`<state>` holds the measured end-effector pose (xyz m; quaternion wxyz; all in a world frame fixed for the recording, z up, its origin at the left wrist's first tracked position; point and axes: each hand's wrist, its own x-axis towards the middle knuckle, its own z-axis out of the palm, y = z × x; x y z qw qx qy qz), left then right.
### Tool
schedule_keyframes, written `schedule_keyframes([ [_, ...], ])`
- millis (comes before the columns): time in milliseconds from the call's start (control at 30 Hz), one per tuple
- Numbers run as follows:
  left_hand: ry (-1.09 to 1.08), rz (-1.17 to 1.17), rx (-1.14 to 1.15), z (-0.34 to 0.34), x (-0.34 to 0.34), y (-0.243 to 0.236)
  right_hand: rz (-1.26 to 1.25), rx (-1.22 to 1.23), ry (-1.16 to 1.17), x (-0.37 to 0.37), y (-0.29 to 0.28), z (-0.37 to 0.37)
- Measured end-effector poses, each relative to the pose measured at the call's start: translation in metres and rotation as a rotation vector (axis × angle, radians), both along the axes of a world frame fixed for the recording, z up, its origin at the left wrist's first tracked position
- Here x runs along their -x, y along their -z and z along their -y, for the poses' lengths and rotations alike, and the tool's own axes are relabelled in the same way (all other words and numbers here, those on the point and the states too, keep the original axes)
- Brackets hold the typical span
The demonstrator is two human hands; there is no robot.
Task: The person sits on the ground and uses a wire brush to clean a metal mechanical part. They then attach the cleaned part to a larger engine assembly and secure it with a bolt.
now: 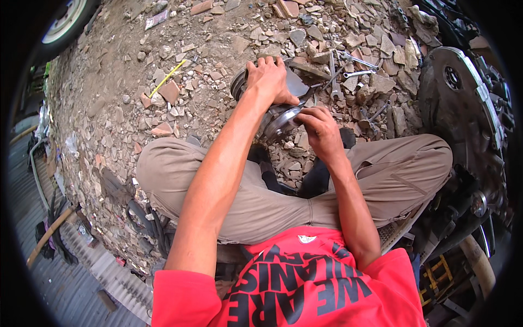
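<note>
Just beyond my feet sits a greasy metal machine part (280, 123) with a shiny round, pulley-like disc at its near end and a flat grey plate on its far side. My left hand (267, 80) reaches over the top of it, fingers curled round its far edge and thumb toward the disc. From the right, my right hand (320, 125) is closed with bent fingers at the disc's rim. Whether a small piece is pinched there is hidden. Several wrenches (334, 79) lie on the rubble right of the part.
Broken tile and stone cover the ground. A yellow stick (166, 79) lies at the left. A large dark metal housing (463, 98) stands at the right, past my knee. A wheel (64, 22) shows at the far left, corrugated sheets (103, 267) at the near left.
</note>
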<state>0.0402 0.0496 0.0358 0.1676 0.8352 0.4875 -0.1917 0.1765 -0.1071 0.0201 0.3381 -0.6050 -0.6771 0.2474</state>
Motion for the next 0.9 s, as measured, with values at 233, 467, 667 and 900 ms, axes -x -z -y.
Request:
schedule_keyframes([
  [233, 0.004, -0.007, 0.006, 0.0, 0.0, 0.0, -0.067, 0.235, 0.193, -0.018, 0.011, 0.002],
  [467, 0.003, 0.002, 0.009, 0.0, -0.001, -0.002, -0.192, 0.124, 0.079, -0.002, 0.004, 0.001],
  [667, 0.009, 0.0, -0.012, 0.001, 0.0, 0.001, 0.022, 0.055, 0.062, -0.005, 0.01, 0.002],
  [900, 0.011, -0.004, 0.003, -0.001, -0.001, -0.002, 0.028, 0.103, 0.2, -0.017, 0.011, 0.004],
])
